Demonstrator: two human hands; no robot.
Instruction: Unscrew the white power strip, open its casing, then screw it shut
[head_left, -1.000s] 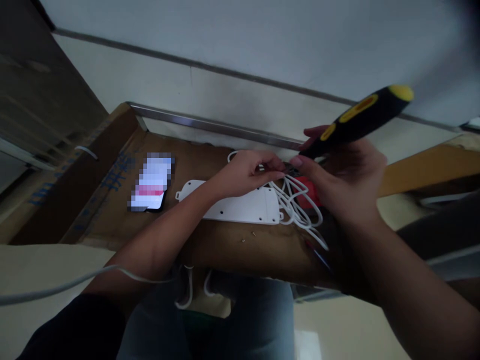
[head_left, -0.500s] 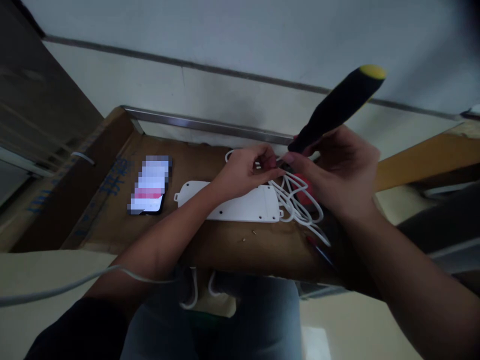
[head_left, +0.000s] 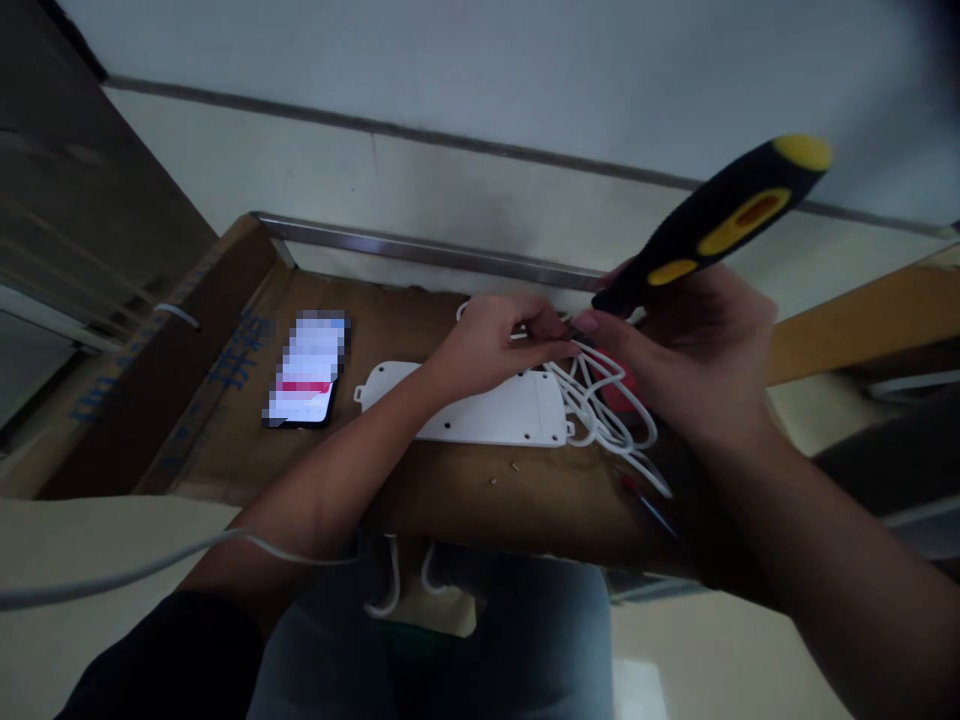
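Note:
My right hand [head_left: 690, 350] grips a black and yellow screwdriver [head_left: 720, 215], its handle pointing up and to the right, its tip down by my left fingers. My left hand [head_left: 499, 340] is pinched shut on a small part that I cannot make out, right at the screwdriver tip. Below both hands lies a white power strip [head_left: 480, 410], back side up, on a cardboard sheet [head_left: 420, 480]. Its white cable [head_left: 607, 410] is coiled under my right hand, over something red [head_left: 634, 385].
A phone [head_left: 307, 370] with a lit screen lies left of the strip. Two small screws [head_left: 504, 472] rest on the cardboard near its front edge. A metal rail [head_left: 420, 248] and a wall lie behind. A white cord [head_left: 150, 570] crosses my left arm.
The screwdriver handle has turned in my right hand, showing its yellow inserts again after hiding them. Both hands stay together over the cable.

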